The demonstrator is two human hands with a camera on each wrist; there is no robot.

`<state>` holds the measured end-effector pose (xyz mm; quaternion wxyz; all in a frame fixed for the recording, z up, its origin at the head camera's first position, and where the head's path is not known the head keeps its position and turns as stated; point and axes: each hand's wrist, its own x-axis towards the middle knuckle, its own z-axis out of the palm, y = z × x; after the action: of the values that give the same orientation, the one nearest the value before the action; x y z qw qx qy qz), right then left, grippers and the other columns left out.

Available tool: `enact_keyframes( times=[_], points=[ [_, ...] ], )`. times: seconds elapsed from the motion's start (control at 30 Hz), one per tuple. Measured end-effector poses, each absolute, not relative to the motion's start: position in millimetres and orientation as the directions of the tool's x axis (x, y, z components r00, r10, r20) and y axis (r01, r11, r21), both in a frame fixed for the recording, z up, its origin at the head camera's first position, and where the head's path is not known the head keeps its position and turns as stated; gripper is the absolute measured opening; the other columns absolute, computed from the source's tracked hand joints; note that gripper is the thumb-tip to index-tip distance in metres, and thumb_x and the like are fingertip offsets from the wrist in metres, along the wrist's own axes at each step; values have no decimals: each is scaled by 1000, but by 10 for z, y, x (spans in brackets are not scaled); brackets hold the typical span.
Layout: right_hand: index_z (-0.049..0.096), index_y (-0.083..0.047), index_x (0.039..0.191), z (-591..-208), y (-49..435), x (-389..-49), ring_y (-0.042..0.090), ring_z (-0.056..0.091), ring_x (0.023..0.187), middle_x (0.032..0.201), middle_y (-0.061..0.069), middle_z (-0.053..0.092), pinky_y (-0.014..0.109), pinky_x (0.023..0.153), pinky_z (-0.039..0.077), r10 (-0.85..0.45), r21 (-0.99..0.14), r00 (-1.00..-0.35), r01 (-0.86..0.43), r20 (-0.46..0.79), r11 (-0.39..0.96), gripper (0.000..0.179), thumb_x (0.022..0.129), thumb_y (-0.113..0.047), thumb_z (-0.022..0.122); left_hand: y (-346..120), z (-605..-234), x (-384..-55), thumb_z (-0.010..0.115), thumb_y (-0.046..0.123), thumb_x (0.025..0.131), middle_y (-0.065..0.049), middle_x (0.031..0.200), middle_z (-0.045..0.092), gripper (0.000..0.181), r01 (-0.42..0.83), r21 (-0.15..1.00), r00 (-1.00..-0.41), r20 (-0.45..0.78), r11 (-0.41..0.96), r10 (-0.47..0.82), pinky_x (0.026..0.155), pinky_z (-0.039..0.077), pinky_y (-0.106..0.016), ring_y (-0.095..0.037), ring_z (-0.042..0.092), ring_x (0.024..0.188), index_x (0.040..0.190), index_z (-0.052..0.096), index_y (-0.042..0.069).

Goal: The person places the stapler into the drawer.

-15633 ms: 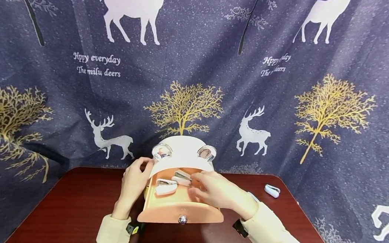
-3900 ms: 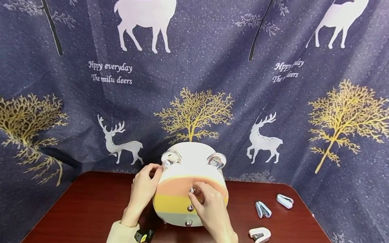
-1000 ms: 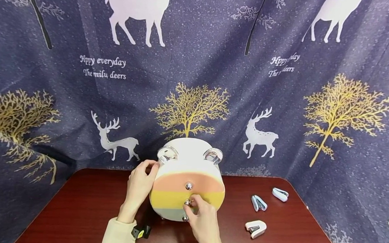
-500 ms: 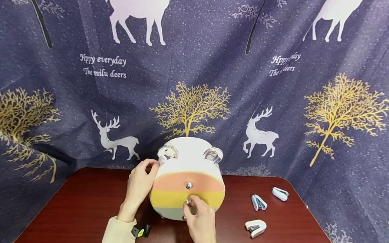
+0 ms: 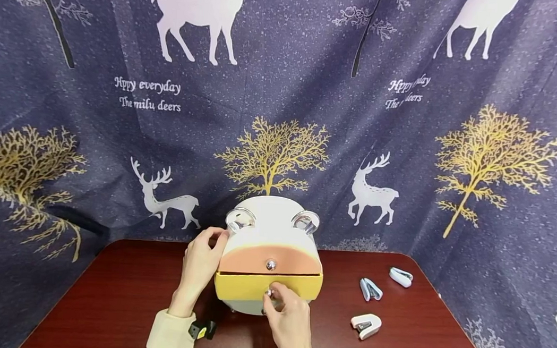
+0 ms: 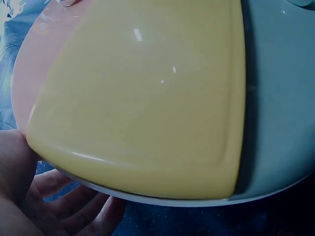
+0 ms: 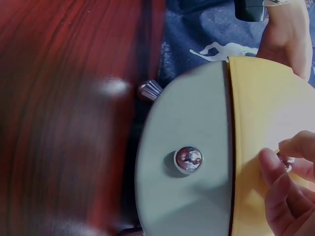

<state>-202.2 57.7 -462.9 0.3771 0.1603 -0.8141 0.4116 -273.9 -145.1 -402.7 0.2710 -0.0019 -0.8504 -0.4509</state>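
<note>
A small white, frog-like drawer cabinet (image 5: 271, 216) with a pink, a yellow and a grey-green drawer stands on the table. My right hand (image 5: 290, 318) pinches the round metal knob (image 7: 287, 161) of the yellow drawer (image 5: 243, 287) between thumb and fingers. That drawer sticks out a little, leaving a dark gap under the pink drawer (image 5: 249, 257). Against the cabinet's left side rests my left hand (image 5: 202, 260), its thumb at the front edge and its other fingers along the side in the left wrist view. The grey-green drawer (image 7: 202, 113) sits flush below.
To the right on the dark red table (image 5: 122, 297) lie three mini staplers: a white stapler (image 5: 366, 326), a light blue stapler (image 5: 371, 290) and another pale stapler (image 5: 401, 277) farther back. A dark cloth (image 5: 283, 89) printed with deer hangs behind the table.
Earlier, the pink drawer stood open with staplers inside, then was pushed in. My right hand moved down to the yellow drawer's knob, and this drawer has now slid slightly outward.
</note>
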Motion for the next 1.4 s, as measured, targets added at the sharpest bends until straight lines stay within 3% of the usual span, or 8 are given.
enact_keyframes(
  times=[0.33,0.67,1.13,1.4],
  points=[
    [70,-14,91,-4630,620,-1875,-9,53,54,77,-11,66,13,51,45,9,-555,-686,-581,728,595,23,74,-1,79,-1451,-4017,-2722,60,44,95,3,89,69,25,235,767,-855,455,597,-248,70,47,-45,-19,65,81,104,71,24],
    [70,-13,89,-4660,649,-1816,-9,52,54,74,-10,64,12,49,44,-18,-425,-543,-676,839,603,31,66,5,83,-1460,-3999,-2721,58,47,95,1,86,69,29,211,778,-878,416,592,-235,70,47,-41,-19,64,78,102,71,22],
    [70,-13,88,-4681,678,-1732,-9,50,53,72,-10,63,10,50,42,-34,-379,-499,-700,866,605,31,65,2,83,-1582,-4005,-2781,61,42,95,0,86,69,27,236,795,-916,374,559,-146,75,46,-38,-16,63,79,102,70,17],
    [70,-12,89,-4684,698,-1708,-8,51,53,73,-10,64,10,50,42,-52,-357,-481,-713,875,603,33,63,3,83,-1625,-4002,-2819,62,41,95,-4,87,67,29,255,820,-931,351,512,-98,67,52,-30,-15,64,74,103,69,14]
  ],
)
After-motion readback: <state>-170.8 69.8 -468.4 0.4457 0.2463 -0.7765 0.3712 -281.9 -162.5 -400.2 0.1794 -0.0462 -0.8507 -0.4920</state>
